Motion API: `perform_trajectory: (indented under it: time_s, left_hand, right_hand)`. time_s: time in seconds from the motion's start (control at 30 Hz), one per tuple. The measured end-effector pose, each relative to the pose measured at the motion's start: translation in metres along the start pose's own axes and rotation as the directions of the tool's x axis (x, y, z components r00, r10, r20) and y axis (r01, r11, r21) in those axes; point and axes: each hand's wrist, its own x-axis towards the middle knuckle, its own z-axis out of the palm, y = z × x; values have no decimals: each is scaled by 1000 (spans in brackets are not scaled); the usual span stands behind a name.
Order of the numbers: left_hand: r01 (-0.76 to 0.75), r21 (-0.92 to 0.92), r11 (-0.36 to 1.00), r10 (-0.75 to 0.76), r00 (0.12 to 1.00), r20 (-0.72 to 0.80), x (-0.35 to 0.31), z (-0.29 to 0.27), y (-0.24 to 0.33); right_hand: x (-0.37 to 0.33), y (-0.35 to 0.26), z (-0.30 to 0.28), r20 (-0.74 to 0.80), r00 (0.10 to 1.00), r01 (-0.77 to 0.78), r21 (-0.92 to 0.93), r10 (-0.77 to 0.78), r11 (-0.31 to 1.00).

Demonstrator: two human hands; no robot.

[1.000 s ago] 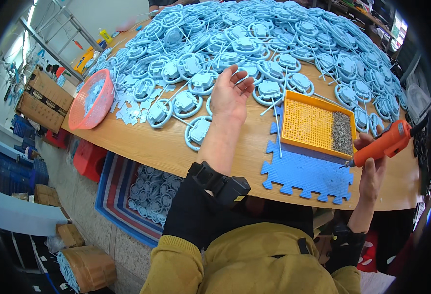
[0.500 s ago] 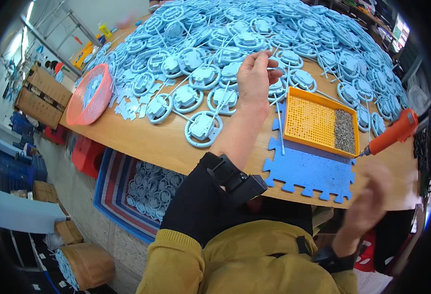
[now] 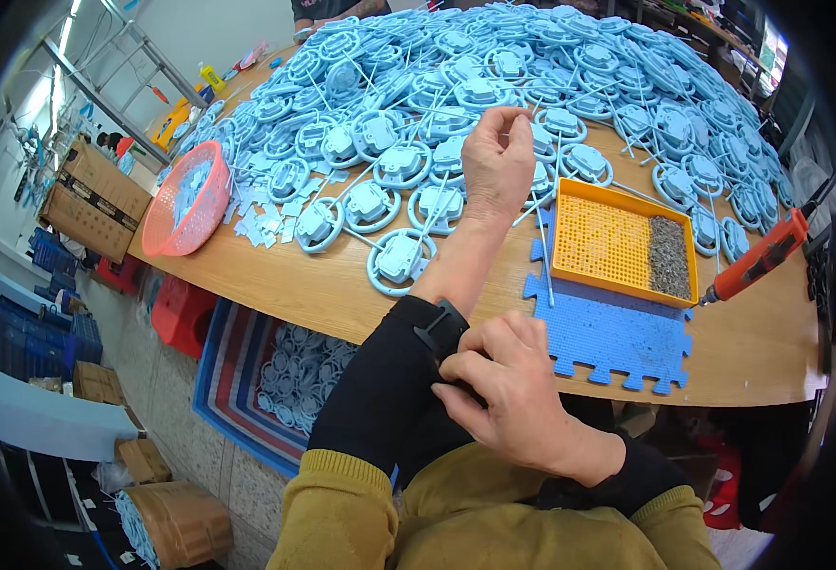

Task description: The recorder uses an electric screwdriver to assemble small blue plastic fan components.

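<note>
My left hand [image 3: 498,166] is raised over the near edge of the light-blue ring-shaped plastic parts [image 3: 401,258]. Its fingers are loosely bent, with a gap between thumb and index finger and nothing visible in them. A black strap [image 3: 437,326] circles my left wrist. My right hand [image 3: 513,394] reaches across to that wrist, its fingers curled round the small black device on the strap and hiding it. Each blue part has a round ring with a boxy centre, and many have thin rods.
A yellow tray [image 3: 560,277] with small grey pieces [image 3: 668,256] rests on a blue foam mat [image 3: 617,342]. Beside it is an orange-red electric screwdriver [image 3: 764,256]. A pink basket [image 3: 157,228] stands left, near flat pale-blue pieces [image 3: 264,226]. Across the table are a person's arms [image 3: 351,13].
My right hand has moved left from beside the table's right edge to the strap on my left wrist, covering the black device. My left hand has turned slightly, staying over the parts.
</note>
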Motion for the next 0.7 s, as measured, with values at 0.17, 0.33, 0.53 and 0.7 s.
perform_trajectory:
  time_s: [0.17,0.33,0.53,0.7]
  left_hand:
    - [-25,1,1000,25,998,56,1,1,3]
    - [-39,39,998,34,992,121,11,-6,20]
    - [63,-83,995,-55,995,88,21,-14,32]
    - [102,-161,982,-99,995,22,26,-29,46]
  right_hand:
    - [-1,2,-13,9,996,-93,218,94,972]
    - [-7,-10,-21,143,970,-234,355,194,905]
    - [-11,-7,-14,244,933,-353,490,263,797]
    - [-20,4,-17,212,964,-223,303,162,927]
